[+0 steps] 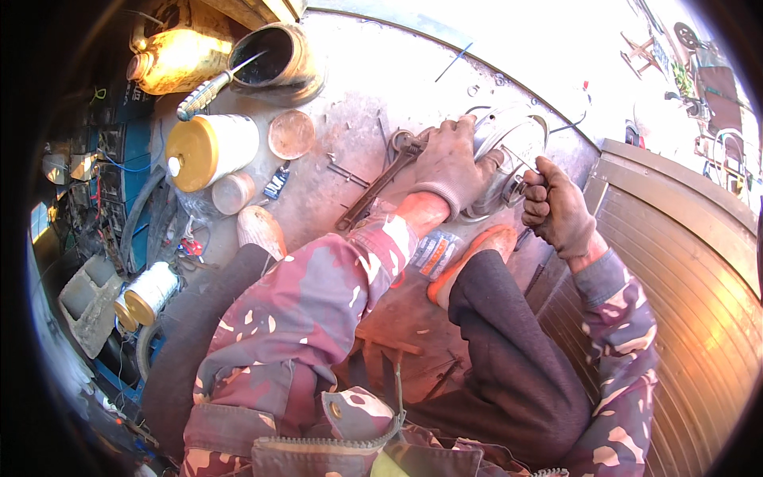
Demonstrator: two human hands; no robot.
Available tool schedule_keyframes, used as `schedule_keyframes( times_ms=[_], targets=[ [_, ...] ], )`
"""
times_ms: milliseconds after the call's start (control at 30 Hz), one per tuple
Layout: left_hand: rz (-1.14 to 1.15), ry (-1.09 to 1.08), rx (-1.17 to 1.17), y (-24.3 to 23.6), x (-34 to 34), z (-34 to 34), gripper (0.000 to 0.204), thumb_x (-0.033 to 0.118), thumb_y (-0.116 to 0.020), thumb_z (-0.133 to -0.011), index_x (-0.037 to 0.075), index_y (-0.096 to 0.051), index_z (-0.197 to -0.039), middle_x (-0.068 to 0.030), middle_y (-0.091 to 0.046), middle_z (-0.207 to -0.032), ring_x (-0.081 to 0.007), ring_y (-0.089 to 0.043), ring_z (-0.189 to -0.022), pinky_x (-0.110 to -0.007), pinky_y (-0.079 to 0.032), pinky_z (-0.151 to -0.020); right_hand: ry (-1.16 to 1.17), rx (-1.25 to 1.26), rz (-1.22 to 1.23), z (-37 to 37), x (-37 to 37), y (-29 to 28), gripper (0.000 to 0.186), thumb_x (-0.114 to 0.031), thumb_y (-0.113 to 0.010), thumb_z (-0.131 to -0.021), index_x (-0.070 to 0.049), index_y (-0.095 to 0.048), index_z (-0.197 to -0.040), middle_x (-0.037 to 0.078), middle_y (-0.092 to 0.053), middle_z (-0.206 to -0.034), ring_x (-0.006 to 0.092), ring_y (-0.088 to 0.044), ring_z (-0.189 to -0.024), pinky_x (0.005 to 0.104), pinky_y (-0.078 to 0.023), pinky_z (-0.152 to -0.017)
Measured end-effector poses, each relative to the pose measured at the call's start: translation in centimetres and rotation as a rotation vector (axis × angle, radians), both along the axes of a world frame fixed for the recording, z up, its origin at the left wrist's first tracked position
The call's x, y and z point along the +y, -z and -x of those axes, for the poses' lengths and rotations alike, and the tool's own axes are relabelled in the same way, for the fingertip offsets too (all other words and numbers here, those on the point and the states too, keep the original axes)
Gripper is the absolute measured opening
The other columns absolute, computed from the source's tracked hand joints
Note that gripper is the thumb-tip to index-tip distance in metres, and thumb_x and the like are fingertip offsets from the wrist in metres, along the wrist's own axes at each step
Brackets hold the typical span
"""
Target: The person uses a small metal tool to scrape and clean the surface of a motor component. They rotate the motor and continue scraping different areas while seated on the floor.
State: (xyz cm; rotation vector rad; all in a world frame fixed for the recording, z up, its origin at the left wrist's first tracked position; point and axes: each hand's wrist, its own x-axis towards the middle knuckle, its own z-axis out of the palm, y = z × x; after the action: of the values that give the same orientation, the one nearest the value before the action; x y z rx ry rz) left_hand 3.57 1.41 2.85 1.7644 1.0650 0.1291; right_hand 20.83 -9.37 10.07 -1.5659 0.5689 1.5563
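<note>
My gloved left hand (459, 165) is pressed on a round silver metal housing (513, 131), fingers curved over its edge. My gloved right hand (556, 207) is closed at the housing's right side, gripping a thin metal piece whose full shape I cannot make out. Left of my left hand lie a long rusty wrench (373, 191) and several loose bolts and rods (347, 173). A plastic packet (433, 254) with an orange label lies below the housing, beside my right foot (486, 242).
At upper left stand a yellow jug (179, 60), a dark container (302, 83) with a screwdriver (211, 91), a white tub (230, 151) and small tins (290, 135). Batteries (103, 183) and a concrete block (91, 298) line the left; a ribbed metal panel (675, 294) fills the right.
</note>
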Motion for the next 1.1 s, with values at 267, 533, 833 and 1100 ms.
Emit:
schedule_keyframes(
  times_ms=[267, 533, 833, 1100],
  targets=[
    [0.004, -0.002, -0.001, 0.3, 0.0, -0.1, 0.076, 0.041, -0.079, -0.093, 0.003, -0.051, -0.152, -0.0286, -0.059, -0.139, -0.0453, -0.058, -0.133, -0.050, -0.049, -0.112, -1.127, -1.284, 0.056, 0.2, -0.9, -1.0, 0.052, -0.054, -0.069, -0.101, -0.004, -0.077, -0.093, 0.009, -0.072, -0.080, 0.0235, -0.071, -0.070, 0.0379, -0.055, -0.069],
    [-0.024, 0.009, 0.004, 0.4, -0.1, 0.0, 0.077, 0.042, -0.078, -0.093, 0.001, -0.050, -0.152, -0.0290, -0.059, -0.139, -0.0451, -0.057, -0.133, -0.050, -0.049, -0.112, -1.657, -1.452, -0.120, -0.4, 1.2, -2.6, 0.039, -0.041, -0.068, -0.103, -0.007, -0.074, -0.085, 0.012, -0.067, -0.071, 0.0287, -0.068, -0.066, 0.0440, -0.054, -0.067],
    [-0.115, 0.050, -0.073, 3.4, -0.5, -0.4, 0.080, 0.050, -0.074, -0.095, 0.005, -0.047, -0.156, -0.0283, -0.059, -0.141, -0.0447, -0.055, -0.134, -0.052, -0.044, -0.116, -0.576, -0.495, -0.049, 0.8, -0.1, -0.3, 0.049, -0.046, -0.059, -0.109, -0.003, -0.074, -0.091, 0.004, -0.065, -0.071, 0.0155, -0.060, -0.060, 0.0309, -0.049, -0.055],
    [-0.166, -0.005, -0.094, 4.1, -1.0, 0.2, 0.077, 0.047, -0.077, -0.092, 0.002, -0.051, -0.148, -0.0289, -0.062, -0.131, -0.0471, -0.060, -0.123, -0.054, -0.050, -0.105, -1.708, -1.670, -0.301, 0.8, 1.1, -3.9, 0.039, -0.046, -0.070, -0.098, -0.009, -0.074, -0.085, 0.013, -0.074, -0.081, 0.0359, -0.074, -0.072, 0.0493, -0.058, -0.069]
  ],
)
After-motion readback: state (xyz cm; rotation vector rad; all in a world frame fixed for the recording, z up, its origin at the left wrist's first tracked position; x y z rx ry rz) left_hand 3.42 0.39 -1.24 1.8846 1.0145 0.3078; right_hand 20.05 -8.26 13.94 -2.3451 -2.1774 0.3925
